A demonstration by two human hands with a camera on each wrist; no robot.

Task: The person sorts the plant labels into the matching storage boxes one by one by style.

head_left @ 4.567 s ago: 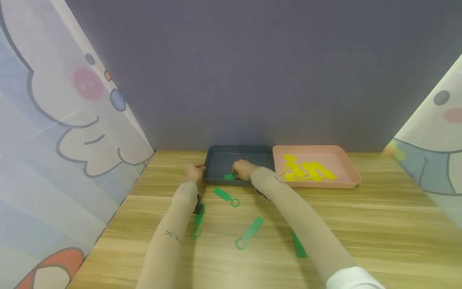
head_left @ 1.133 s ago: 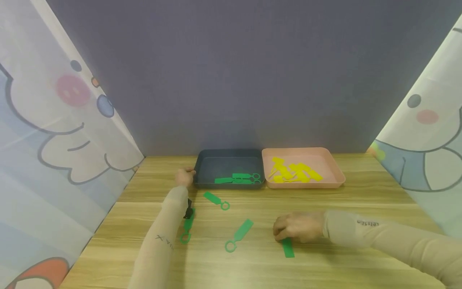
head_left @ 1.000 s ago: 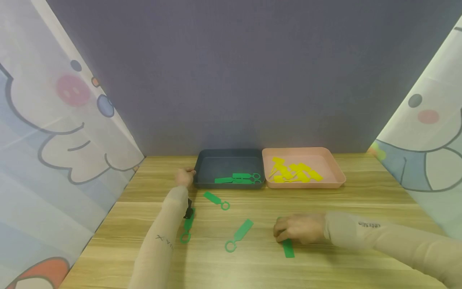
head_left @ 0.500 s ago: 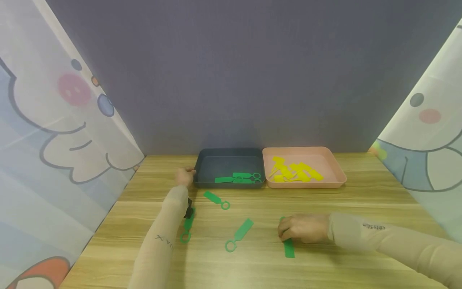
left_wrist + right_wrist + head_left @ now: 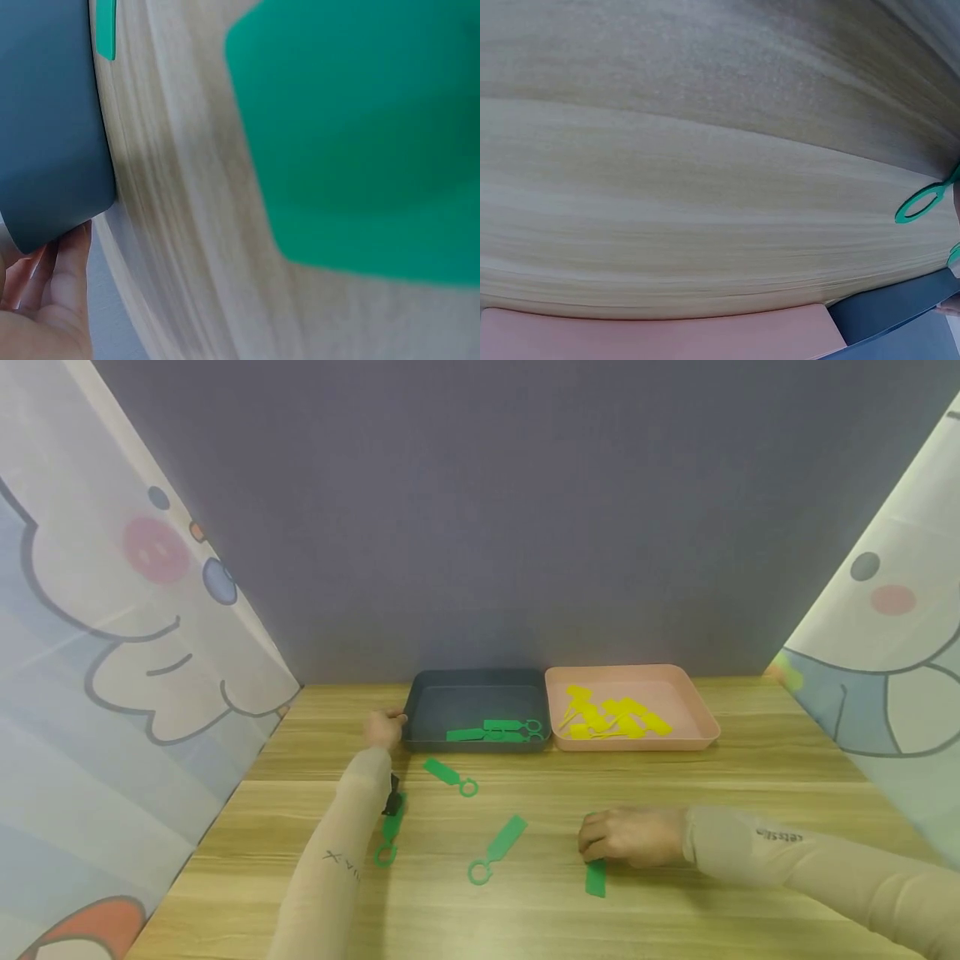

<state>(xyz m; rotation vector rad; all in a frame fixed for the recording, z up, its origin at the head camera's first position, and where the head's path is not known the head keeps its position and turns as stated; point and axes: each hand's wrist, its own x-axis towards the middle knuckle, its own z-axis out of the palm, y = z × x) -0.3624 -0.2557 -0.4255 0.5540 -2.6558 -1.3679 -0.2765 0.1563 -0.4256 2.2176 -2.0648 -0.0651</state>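
My left hand [image 5: 384, 727] holds the left side of a dark blue tray [image 5: 422, 697]; in the left wrist view its fingers [image 5: 69, 274] lie against the outer wall. Several green plastic ring tags, including one upper tag [image 5: 504, 725], lie along that tray's front. On the table to the right, my right hand [image 5: 628, 837] has its curled fingers on a green ring tag [image 5: 596, 880], mostly hidden under the hand. Other green tags lie loose: one tag [image 5: 442, 771] before the tray, another tag [image 5: 507, 837] nearer me, and a third tag [image 5: 392, 825] beside my left forearm.
A pink tray [image 5: 686, 697] stands against the dark tray's right side, with several yellow tags [image 5: 632, 707] in it. Behind both trays rises a grey panel [image 5: 480, 527]. Printed cloths [image 5: 142, 710] hang at both sides of the wooden table [image 5: 780, 810].
My right hand has left the dark tray, where green tags now show, and come to the tag at right. That tag has just turned slightly under its fingers. My left hand stays at the tray.
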